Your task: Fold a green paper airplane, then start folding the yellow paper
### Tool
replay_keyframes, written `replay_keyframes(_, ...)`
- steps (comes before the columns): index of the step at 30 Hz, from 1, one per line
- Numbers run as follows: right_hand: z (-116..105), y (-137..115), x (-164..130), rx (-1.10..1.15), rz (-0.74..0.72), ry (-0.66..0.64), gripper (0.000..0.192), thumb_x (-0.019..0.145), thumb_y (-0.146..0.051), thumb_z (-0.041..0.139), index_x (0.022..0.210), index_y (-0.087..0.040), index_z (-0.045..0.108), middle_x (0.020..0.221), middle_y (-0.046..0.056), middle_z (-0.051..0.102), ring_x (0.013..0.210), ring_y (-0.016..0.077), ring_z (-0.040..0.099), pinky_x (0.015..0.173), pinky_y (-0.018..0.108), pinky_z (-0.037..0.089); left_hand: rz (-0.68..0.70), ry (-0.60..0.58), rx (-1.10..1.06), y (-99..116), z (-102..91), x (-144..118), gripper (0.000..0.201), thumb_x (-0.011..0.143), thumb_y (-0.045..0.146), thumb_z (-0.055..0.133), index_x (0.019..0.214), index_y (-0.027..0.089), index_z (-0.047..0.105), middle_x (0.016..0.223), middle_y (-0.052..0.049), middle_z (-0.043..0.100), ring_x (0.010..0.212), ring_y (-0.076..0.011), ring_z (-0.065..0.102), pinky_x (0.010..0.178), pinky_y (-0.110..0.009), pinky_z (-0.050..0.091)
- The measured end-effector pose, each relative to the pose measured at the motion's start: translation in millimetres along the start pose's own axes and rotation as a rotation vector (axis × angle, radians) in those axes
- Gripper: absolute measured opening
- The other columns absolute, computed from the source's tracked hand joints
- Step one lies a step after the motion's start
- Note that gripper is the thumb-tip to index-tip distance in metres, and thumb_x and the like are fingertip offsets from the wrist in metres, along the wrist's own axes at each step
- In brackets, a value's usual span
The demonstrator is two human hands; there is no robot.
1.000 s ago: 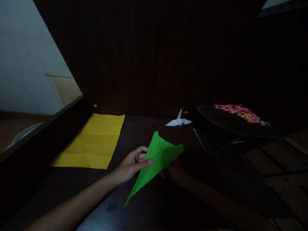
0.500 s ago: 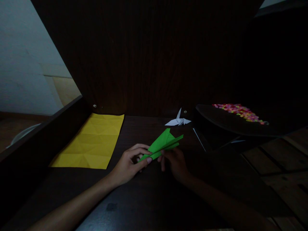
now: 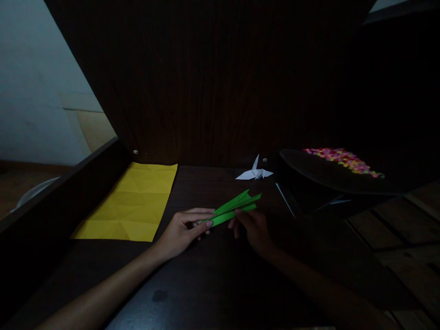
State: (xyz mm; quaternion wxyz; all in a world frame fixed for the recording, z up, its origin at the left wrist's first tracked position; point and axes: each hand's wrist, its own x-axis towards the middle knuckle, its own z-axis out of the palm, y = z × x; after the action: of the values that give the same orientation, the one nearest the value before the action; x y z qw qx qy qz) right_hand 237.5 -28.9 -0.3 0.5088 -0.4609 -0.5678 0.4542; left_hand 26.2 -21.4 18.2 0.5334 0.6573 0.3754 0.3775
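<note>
Pinching green folded paper from both ends, left hand and right hand; keep layers aligned, crease flat toward two o'clock.

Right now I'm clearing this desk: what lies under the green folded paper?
Under the green folded paper: the left hand and right hand holding it, and the dark desk. Anything beneath stays covered.

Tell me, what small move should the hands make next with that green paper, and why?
Probably press the fold flat. The green paper lies low over the desk as a narrow folded strip, its layers slightly apart at the far tip. The left hand pinches the near end; the right hand could run along the crease.
</note>
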Motion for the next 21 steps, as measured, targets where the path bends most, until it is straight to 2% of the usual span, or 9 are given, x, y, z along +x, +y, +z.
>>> replay_keyframes(5, -4.8, 3.1, 2.6, -0.029, -0.038, -0.094, 0.055, 0.092, -0.054, 0.048, 0.059, -0.015, 0.069, 0.041, 0.001, 0.056, 0.038, 0.0114, 0.052, 0.046, 0.024, 0.039, 0.021, 0.005, 0.056, -2.8, -3.4, 0.4, 0.023, 0.085, 0.028, 0.065, 0.105, 0.02, 0.074, 0.122, -0.012, 0.066, 0.07, -0.0148, 0.068, 0.054, -0.024, 0.057)
replay_keyframes(7, -7.0, 5.3, 3.5, -0.007, -0.039, -0.136, 0.058, 0.092, -0.055, 0.045, 0.058, -0.015, 0.069, 0.043, 0.002, 0.058, 0.038, 0.0117, 0.052, 0.044, 0.025, 0.037, 0.065, 0.022, 0.103, -3.5, -4.9, 0.8, 0.022, 0.085, 0.026, 0.065, 0.104, 0.021, 0.074, 0.12, -0.011, 0.068, 0.085, -0.0197, 0.07, 0.067, -0.03, 0.06)
replay_keyframes(9, -9.2, 8.0, 4.4, 0.028, -0.037, -0.142, 0.061, 0.093, -0.056, 0.042, 0.058, -0.015, 0.069, 0.044, 0.004, 0.059, 0.038, 0.012, 0.052, 0.042, 0.025, 0.036, 0.115, 0.04, 0.143, -3.8, -6.1, 1.3, 0.021, 0.084, 0.024, 0.066, 0.104, 0.022, 0.075, 0.116, -0.009, 0.07, 0.1, -0.0225, 0.068, 0.085, -0.036, 0.058)
replay_keyframes(11, -11.6, 10.7, 5.5, 0.053, -0.042, -0.12, 0.062, 0.094, -0.056, 0.041, 0.057, -0.015, 0.069, 0.045, 0.004, 0.06, 0.039, 0.0124, 0.053, 0.043, 0.025, 0.037, 0.146, 0.048, 0.163, -3.8, -6.9, 1.8, 0.021, 0.085, 0.023, 0.066, 0.104, 0.023, 0.074, 0.114, -0.008, 0.072, 0.105, -0.0226, 0.066, 0.094, -0.039, 0.054)
replay_keyframes(16, -17.4, 13.2, 8.5, 0.024, -0.069, -0.095, 0.056, 0.09, -0.055, 0.049, 0.055, -0.015, 0.068, 0.044, 0.004, 0.059, 0.038, 0.0124, 0.052, 0.042, 0.025, 0.037, 0.174, 0.051, 0.194, -5.4, -7.9, 2.5, 0.02, 0.085, 0.025, 0.066, 0.103, 0.022, 0.075, 0.113, -0.007, 0.072, 0.104, -0.0233, 0.067, 0.095, -0.04, 0.053)
replay_keyframes(21, -18.2, 9.6, 10.0, 0.018, -0.061, -0.05, 0.054, 0.089, -0.05, 0.051, 0.05, -0.016, 0.066, 0.046, 0.006, 0.062, 0.038, 0.0121, 0.052, 0.04, 0.024, 0.037, 0.128, 0.064, 0.204, -5.8, -8.3, 2.7, 0.021, 0.084, 0.027, 0.066, 0.101, 0.022, 0.076, 0.11, -0.008, 0.073, 0.098, -0.0234, 0.069, 0.088, -0.037, 0.057)
